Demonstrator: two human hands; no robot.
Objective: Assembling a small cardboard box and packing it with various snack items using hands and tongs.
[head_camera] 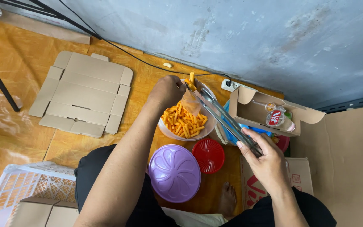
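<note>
Our right hand [267,162] is clenched on the metal tongs [221,115], whose tips pinch orange snack sticks [191,80] over the small clear bag [190,102]. Our left hand [167,90] grips that bag, holding it above the white bowl of sticks [184,121] on the floor. To do this well, we judge: keep the bag mouth wide (it looks narrow) and release low inside. Purple lid [174,172] and red lid [208,156] lie nearby.

A stained pale blue wall [240,38] rose beyond both hands. Glossy orange floor [17,126] spread to their left, crossed by a black cable [148,64] running to a white socket [230,85] by the wall.
</note>
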